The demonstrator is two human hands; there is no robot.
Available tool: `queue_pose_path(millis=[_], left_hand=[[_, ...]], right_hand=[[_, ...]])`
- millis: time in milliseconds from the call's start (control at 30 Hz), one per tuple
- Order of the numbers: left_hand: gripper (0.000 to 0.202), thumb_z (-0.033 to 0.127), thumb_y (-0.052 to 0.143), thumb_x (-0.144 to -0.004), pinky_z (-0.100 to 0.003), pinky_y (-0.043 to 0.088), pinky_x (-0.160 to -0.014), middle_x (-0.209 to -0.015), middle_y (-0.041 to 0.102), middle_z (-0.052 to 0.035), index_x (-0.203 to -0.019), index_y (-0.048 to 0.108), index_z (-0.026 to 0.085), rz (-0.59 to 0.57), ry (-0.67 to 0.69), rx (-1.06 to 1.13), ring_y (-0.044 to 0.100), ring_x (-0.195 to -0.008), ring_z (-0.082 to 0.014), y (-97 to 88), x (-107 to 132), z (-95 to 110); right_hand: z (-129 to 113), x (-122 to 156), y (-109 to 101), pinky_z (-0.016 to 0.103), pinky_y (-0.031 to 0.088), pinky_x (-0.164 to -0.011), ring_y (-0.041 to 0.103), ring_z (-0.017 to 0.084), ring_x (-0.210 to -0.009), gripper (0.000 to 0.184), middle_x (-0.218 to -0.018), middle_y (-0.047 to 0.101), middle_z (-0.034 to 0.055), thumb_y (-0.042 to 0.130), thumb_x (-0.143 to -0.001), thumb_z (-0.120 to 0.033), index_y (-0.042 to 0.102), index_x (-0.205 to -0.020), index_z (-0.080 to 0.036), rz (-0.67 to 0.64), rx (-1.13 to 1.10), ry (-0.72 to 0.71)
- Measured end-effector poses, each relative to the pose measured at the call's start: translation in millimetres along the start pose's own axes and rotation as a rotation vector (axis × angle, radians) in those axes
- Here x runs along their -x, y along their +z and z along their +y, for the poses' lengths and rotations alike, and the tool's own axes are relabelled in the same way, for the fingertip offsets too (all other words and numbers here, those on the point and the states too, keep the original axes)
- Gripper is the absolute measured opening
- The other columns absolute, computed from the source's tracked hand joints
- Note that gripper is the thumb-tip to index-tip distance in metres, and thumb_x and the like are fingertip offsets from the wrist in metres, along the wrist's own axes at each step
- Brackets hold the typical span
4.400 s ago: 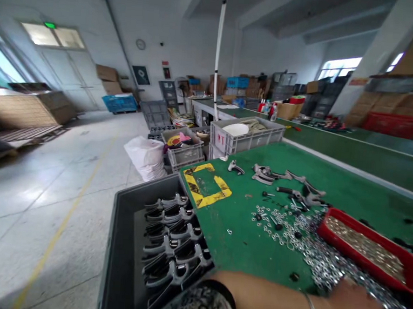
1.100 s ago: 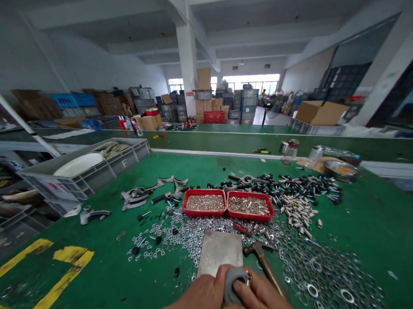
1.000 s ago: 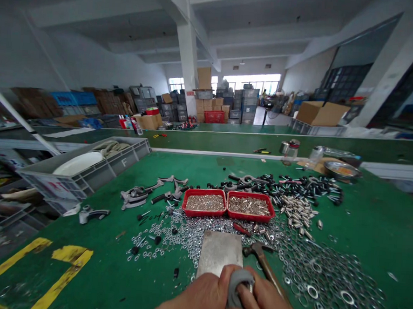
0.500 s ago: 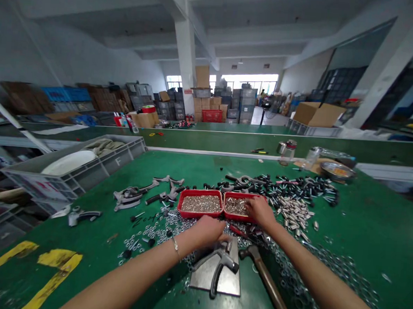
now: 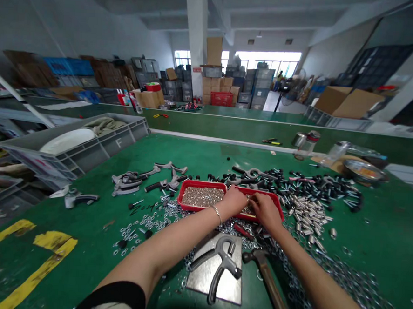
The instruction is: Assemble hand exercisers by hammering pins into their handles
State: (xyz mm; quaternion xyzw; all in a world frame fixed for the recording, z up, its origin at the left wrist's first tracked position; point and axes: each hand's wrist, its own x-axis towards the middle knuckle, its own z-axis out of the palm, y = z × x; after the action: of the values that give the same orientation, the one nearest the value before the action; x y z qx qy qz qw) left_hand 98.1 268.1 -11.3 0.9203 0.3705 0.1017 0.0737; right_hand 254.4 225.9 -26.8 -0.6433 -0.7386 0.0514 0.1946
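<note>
Both hands meet over the right-hand red tray [image 5: 279,206], which holds small metal parts. My left hand [image 5: 234,203] reaches across its left side, back of the hand up, its fingers mostly hidden. Close beside it, my right hand [image 5: 266,213] has thumb and fingers pinched together; whatever lies between them is too small to make out. Nearer to me, a grey hand grip exerciser [image 5: 217,262] with black handles rests on a metal plate [image 5: 231,286], touched by neither hand. The left-hand red tray [image 5: 180,197] is full of tiny metal pieces.
A hammer [image 5: 270,284] lies right of the plate, with a red-handled tool [image 5: 243,231] above it. Loose washers [image 5: 346,279], metal sleeves [image 5: 309,216] and black-headed bolts [image 5: 278,184] spread rightward. More grip frames [image 5: 126,183] lie left, near a grey crate [image 5: 116,144].
My left hand has moved from the hand grip exerciser up and right to the right-hand tray, beside my right hand. The exerciser stays on the plate. The camera view has shifted slightly.
</note>
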Motion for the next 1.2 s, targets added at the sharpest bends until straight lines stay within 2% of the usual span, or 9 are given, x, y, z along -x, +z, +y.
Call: queue_pose_path(millis=[67, 167, 300, 400, 467, 567, 667, 933, 1200], left_hand=[[0.017, 0.010, 0.052, -0.088, -0.055, 0.034, -0.098, -0.091, 0.072, -0.0210, -0.084, 0.069, 0.009, -0.010, -0.022, -0.043, 0.065, -0.097, -0.0328, -1.6, 5.0, -0.6], [0.020, 0.013, 0.048, -0.092, -0.049, 0.037, -0.097, -0.101, 0.069, -0.0212, -0.100, 0.065, 0.007, 0.043, -0.063, -0.041, 0.063, -0.103, -0.0309, -8.2, 8.1, 2.7], [0.026, 0.014, 0.040, -0.097, -0.037, 0.044, -0.090, -0.103, 0.066, -0.0169, -0.113, 0.058, 0.006, 0.142, -0.153, -0.002, 0.062, -0.101, -0.0250, -20.5, 23.9, 8.5], [0.027, 0.016, 0.039, -0.098, -0.030, 0.045, -0.090, -0.111, 0.062, -0.0119, -0.115, 0.060, 0.013, 0.223, -0.163, 0.118, 0.060, -0.103, -0.0195, -29.6, 64.5, 7.6], [0.022, 0.018, 0.045, -0.097, -0.029, 0.046, -0.090, -0.109, 0.063, -0.0082, -0.109, 0.064, 0.017, 0.275, -0.178, 0.329, 0.059, -0.102, -0.0179, -32.4, 101.3, 7.0], [0.014, 0.024, 0.056, -0.090, -0.028, 0.048, -0.079, -0.092, 0.067, -0.0038, -0.096, 0.067, 0.017, 0.256, -0.302, 0.681, 0.062, -0.086, -0.0174, -29.3, 149.5, 12.0], [0.014, 0.028, 0.060, -0.086, -0.026, 0.045, -0.071, -0.079, 0.068, -0.0013, -0.085, 0.068, 0.017, 0.184, -0.390, 0.807, 0.061, -0.075, -0.0171, -19.7, 173.5, 22.6], [0.015, 0.026, 0.059, -0.088, -0.032, 0.040, -0.085, -0.085, 0.061, -0.0034, -0.076, 0.061, 0.017, 0.222, -0.408, 0.543, 0.055, -0.091, -0.0207, 5.9, 178.9, 38.9], [0.015, 0.025, 0.058, -0.091, -0.035, 0.040, -0.086, -0.087, 0.060, -0.0050, -0.079, 0.060, 0.016, 0.144, -0.363, 0.340, 0.054, -0.091, -0.0220, 2.7, 177.6, 44.5]], right_hand=[[1.7, -0.8, 4.1, 0.034, 0.042, -0.081, 0.059, 0.024, -0.094, 0.015, -0.098, 0.068, 0.0102, 0.047, -0.093, -0.026, 0.061, -0.095, -0.020, 0.024, -0.048, 0.031], [2.7, -4.8, 6.6, 0.033, 0.043, -0.074, 0.062, 0.024, -0.082, 0.016, -0.089, 0.068, 0.0112, 0.045, -0.092, -0.027, 0.058, -0.093, -0.018, 0.057, -0.120, 0.078], [1.5, -3.3, -7.8, 0.034, 0.045, -0.074, 0.063, 0.024, -0.080, 0.021, -0.089, 0.069, 0.0123, 0.041, -0.092, -0.030, 0.056, -0.098, -0.016, 0.108, -0.233, 0.096], [-6.0, 20.1, -26.6, 0.034, 0.047, -0.079, 0.063, 0.023, -0.089, 0.027, -0.098, 0.069, 0.0110, 0.040, -0.093, -0.036, 0.059, -0.098, -0.018, 0.116, -0.327, 0.059], [-15.6, 46.3, -33.5, 0.033, 0.048, -0.081, 0.064, 0.022, -0.092, 0.026, -0.100, 0.070, 0.0073, 0.044, -0.092, -0.037, 0.063, -0.097, -0.020, 0.043, -0.402, -0.002], [-33.3, 84.7, -28.8, 0.031, 0.049, -0.075, 0.065, 0.019, -0.084, 0.021, -0.091, 0.070, 0.0030, 0.049, -0.090, -0.036, 0.063, -0.095, -0.021, -0.149, -0.530, -0.033], [-47.7, 103.7, -14.2, 0.029, 0.047, -0.067, 0.062, 0.018, -0.073, 0.021, -0.079, 0.066, 0.0010, 0.047, -0.092, -0.037, 0.058, -0.086, -0.021, -0.247, -0.524, -0.019], [-58.1, 98.2, 3.1, 0.031, 0.046, -0.072, 0.061, 0.020, -0.080, 0.024, -0.083, 0.064, 0.0034, 0.041, -0.097, -0.036, 0.055, -0.084, -0.021, -0.228, -0.375, -0.095], [-63.4, 105.6, 11.9, 0.040, 0.044, -0.088, 0.058, 0.025, -0.092, 0.020, -0.093, 0.064, 0.0107, 0.042, -0.097, -0.030, 0.058, -0.090, -0.019, -0.169, -0.165, -0.238]])
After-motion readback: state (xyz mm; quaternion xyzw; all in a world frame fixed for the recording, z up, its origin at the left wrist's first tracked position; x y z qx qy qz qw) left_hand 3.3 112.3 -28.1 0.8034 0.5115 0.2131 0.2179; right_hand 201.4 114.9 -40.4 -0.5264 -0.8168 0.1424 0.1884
